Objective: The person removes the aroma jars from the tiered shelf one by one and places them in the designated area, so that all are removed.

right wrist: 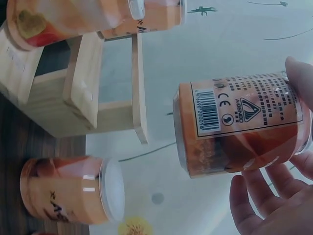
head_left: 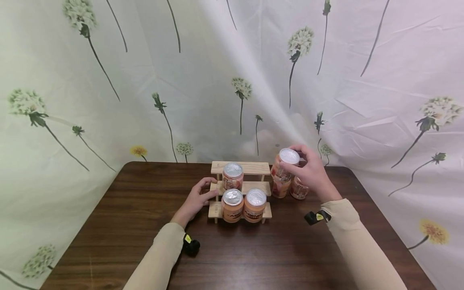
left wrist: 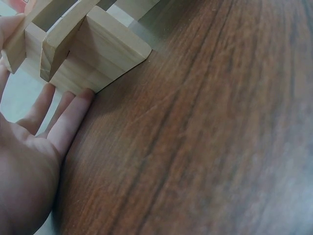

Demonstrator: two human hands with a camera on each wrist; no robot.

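My right hand (head_left: 311, 171) grips an orange-labelled can (head_left: 286, 163) with a clear-rimmed silver lid, right of a small three-tier wooden rack (head_left: 217, 209). In the right wrist view, this can (right wrist: 239, 125) is clear of the table, its barcode showing, fingers and thumb on opposite sides. Straight fingers of my left hand (head_left: 197, 197) touch the rack's left end; the left wrist view shows the fingertips against its wooden side panel (left wrist: 98, 54). One can (head_left: 233, 177) stands on the middle tier, and two more, a left can (head_left: 233, 206) and a right can (head_left: 255, 206), on the lowest.
Right of the rack, a can (head_left: 280, 188) stands partly hidden below the held one, with another can (head_left: 299, 190) beside it. The dark wooden table (head_left: 239, 257) meets a white curtain (head_left: 203, 100) printed with dandelions. Each wrist wears a small black camera.
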